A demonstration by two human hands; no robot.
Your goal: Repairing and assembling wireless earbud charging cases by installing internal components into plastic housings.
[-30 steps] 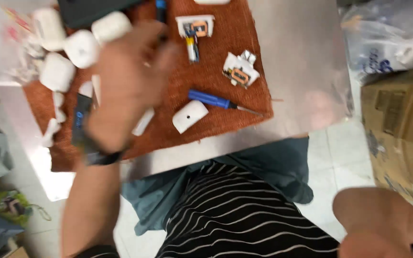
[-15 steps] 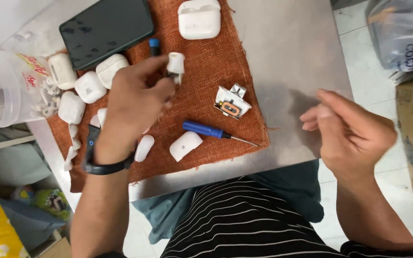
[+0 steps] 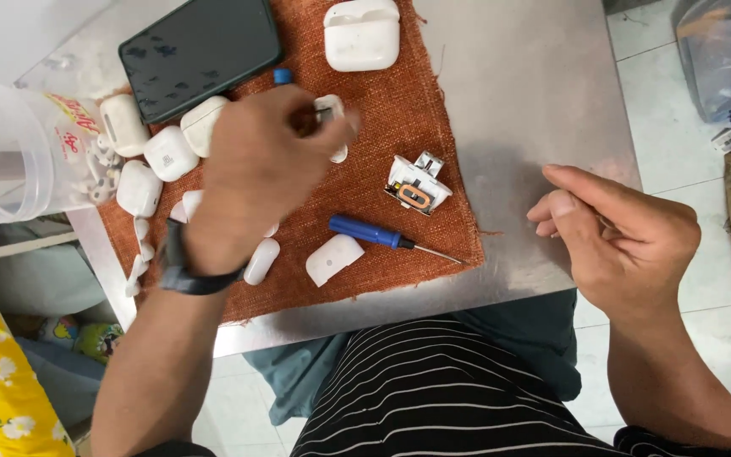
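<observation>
while we look down at the metal table, our left hand hovers over the orange cloth, fingers pinched on a small white earbud part near the cloth's middle. our right hand rests off the cloth above the table's right edge, fingers curled loosely together, holding nothing we can see. a blue screwdriver lies between the hands, just below an opened white module, with a dark phone at the cloth's top left
</observation>
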